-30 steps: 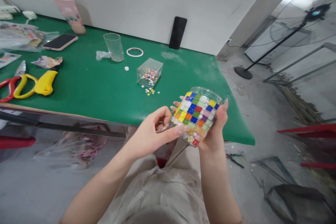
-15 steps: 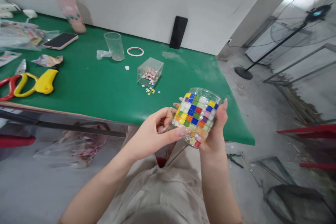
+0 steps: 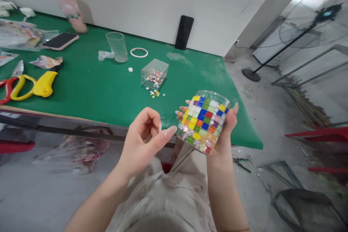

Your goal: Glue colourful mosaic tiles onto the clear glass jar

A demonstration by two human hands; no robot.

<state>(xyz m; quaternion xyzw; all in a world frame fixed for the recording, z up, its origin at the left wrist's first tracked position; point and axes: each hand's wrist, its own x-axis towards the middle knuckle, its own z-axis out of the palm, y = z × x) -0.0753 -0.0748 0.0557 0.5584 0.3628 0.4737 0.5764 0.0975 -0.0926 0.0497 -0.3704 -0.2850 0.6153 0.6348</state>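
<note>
A clear cup (image 3: 202, 121) covered in square mosaic tiles of several colours is tilted above the table's front edge. My right hand (image 3: 224, 130) is wrapped round it from behind and below, thumb along its right side. Clear and pale star-shaped pieces show among the tiles near its lower end. Just left of the cup is my left hand (image 3: 145, 137), its fingers curled, its thumb stretched towards the glass and apart from them. I see nothing held in it. Beyond the cup, a clear box (image 3: 154, 74) lies tipped on the table, with small pieces (image 3: 155, 93) spilled in front.
On the green table (image 3: 95, 90) stand an empty clear cup (image 3: 117, 47), a white ring (image 3: 139, 52) and a pink drink cup (image 3: 69, 9). Scissors (image 3: 43, 85) and a phone (image 3: 60, 41) lie left. A dark phone (image 3: 184, 32) leans on the wall.
My left hand has moved left, off the cup's lower left side, and its thumb no longer covers the tiles. My right hand still holds the cup in nearly the same place.
</note>
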